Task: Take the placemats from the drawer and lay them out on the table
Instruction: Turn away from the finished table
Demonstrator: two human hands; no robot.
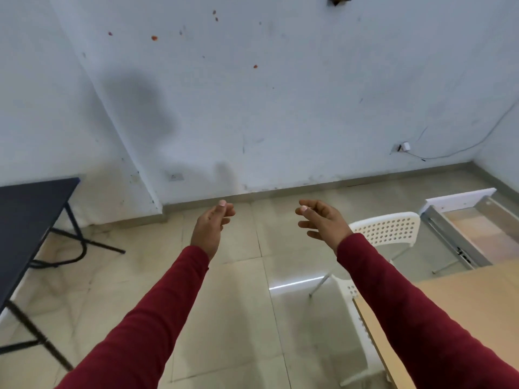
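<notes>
- tiled floor (230, 304), pale and glossy, carries pretty much everything here
- dark folding table (25, 209) stands on it at left
- white perforated chair (384, 231) at right, just beside the wooden table (455, 299)

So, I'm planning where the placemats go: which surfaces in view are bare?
The wooden table at right shows bare top beside the right sleeve. The dark table at left is bare too. The white chair crowds the gap between the wooden table and the open drawer. Both hands are empty.
</notes>
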